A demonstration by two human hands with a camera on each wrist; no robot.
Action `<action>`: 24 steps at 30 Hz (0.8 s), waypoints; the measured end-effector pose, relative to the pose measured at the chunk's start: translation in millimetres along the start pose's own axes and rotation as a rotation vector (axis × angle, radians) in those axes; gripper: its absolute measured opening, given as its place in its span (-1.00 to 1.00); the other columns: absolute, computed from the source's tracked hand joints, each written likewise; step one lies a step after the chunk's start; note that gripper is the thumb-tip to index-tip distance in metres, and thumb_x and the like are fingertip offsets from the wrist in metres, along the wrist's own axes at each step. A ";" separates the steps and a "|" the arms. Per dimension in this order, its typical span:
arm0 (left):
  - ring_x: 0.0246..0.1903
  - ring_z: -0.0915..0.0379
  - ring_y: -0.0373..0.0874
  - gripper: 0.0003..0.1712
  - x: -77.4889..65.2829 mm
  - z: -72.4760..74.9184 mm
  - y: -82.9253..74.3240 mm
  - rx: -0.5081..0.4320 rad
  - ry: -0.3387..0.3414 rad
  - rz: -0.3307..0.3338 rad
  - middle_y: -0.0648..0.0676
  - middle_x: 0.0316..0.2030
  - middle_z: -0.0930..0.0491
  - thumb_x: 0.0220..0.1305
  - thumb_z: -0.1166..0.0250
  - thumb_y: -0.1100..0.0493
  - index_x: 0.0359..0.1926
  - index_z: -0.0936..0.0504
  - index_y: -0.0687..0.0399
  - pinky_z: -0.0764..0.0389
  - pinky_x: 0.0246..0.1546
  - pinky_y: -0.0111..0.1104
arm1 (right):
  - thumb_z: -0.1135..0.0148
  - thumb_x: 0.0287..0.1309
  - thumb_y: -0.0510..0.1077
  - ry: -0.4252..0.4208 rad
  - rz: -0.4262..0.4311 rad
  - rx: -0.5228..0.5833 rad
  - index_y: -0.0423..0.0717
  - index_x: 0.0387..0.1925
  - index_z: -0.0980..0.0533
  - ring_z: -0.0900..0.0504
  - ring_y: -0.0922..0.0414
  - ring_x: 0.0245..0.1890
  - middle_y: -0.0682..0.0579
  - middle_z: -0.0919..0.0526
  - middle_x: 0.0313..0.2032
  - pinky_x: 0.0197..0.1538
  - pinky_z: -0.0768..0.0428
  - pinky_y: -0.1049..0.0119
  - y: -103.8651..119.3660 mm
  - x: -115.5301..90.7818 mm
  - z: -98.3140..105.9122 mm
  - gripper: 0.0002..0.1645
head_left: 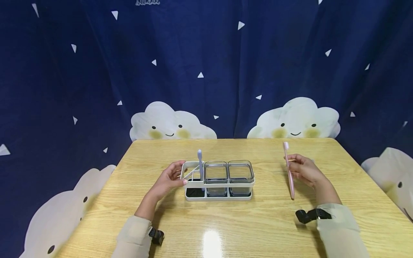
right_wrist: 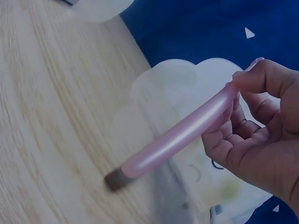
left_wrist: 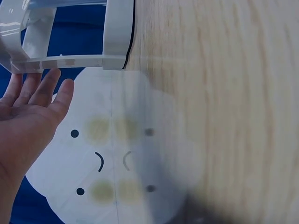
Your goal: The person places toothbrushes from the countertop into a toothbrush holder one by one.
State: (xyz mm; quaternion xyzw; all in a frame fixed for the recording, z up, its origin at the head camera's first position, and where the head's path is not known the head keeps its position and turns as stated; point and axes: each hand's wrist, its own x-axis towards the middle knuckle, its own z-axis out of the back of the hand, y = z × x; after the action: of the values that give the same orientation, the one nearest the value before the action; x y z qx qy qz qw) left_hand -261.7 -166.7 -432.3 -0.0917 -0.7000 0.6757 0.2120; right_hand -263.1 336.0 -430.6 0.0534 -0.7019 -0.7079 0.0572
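Observation:
A white toothbrush holder (head_left: 219,185) stands on the table, with two clear square cups, one in its middle (head_left: 216,175) and one on its right (head_left: 240,175). In its left compartment a lavender toothbrush (head_left: 200,165) stands upright, head up. My left hand (head_left: 169,178) holds the holder's left end, thumb at the front and fingers toward the back; in the left wrist view the fingertips meet the white frame (left_wrist: 70,61). Off to the right, my right hand (head_left: 304,170) pinches a pink toothbrush (right_wrist: 182,133) between thumb and fingers, bristles up and handle slanting down.
The wooden table (head_left: 258,229) reaches back to a dark blue curtain (head_left: 206,43) with white triangles and smiling clouds. Low in the right wrist view, a small pale object (right_wrist: 216,211) lies beyond my right hand. Each wrist wears a black camera strap (head_left: 314,215).

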 end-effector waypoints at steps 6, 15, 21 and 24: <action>0.18 -0.09 0.41 -0.19 0.0 1.0 0.9 -0.005 0.006 0.002 0.40 0.18 -0.27 0.00 -0.33 0.49 0.28 -0.19 0.32 -0.46 0.00 -0.32 | -0.06 0.20 -0.39 -0.009 0.029 0.011 -0.14 -0.08 -0.41 -0.52 0.16 -0.34 0.02 -0.52 -0.32 -0.34 -0.58 0.27 8.6 -1.9 -8.6 -0.73; 0.15 -0.18 0.32 -0.20 -1.7 -1.5 -1.5 0.018 -0.002 -0.002 0.43 0.18 -0.25 -0.01 -0.31 0.51 0.28 -0.20 0.31 -0.45 0.00 -0.33 | -0.04 0.20 -0.41 0.003 0.074 0.038 -0.25 -0.07 -0.36 -0.51 0.16 -0.38 0.02 -0.50 -0.34 -0.38 -0.58 0.25 15.5 -6.2 -16.1 -0.75; 0.20 -0.12 0.34 -0.20 -1.3 -2.4 -2.2 0.007 -0.009 0.001 0.39 0.19 -0.28 0.00 -0.31 0.51 0.28 -0.18 0.32 -0.43 0.04 -0.32 | 0.00 0.24 -0.41 0.027 0.123 0.032 -0.19 -0.12 -0.35 -0.50 0.17 -0.36 0.01 -0.45 -0.30 -0.37 -0.58 0.29 23.0 -8.6 -21.7 -0.80; 0.22 -0.12 0.29 -0.20 -1.5 -4.0 -3.4 0.014 -0.017 0.003 0.36 0.20 -0.28 0.01 -0.30 0.50 0.29 -0.18 0.31 -0.40 0.06 -0.33 | 0.02 0.23 -0.43 0.027 0.152 0.022 -0.13 -0.15 -0.38 -0.48 0.17 -0.35 -0.01 -0.43 -0.29 -0.37 -0.58 0.30 28.0 -9.6 -25.9 -0.78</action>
State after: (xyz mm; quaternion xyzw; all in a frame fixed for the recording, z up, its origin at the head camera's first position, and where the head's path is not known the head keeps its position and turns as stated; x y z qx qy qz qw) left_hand -258.1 -163.9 -429.3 -0.0856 -0.6967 0.6819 0.2057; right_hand -249.4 311.6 -402.8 0.0103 -0.7110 -0.6928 0.1196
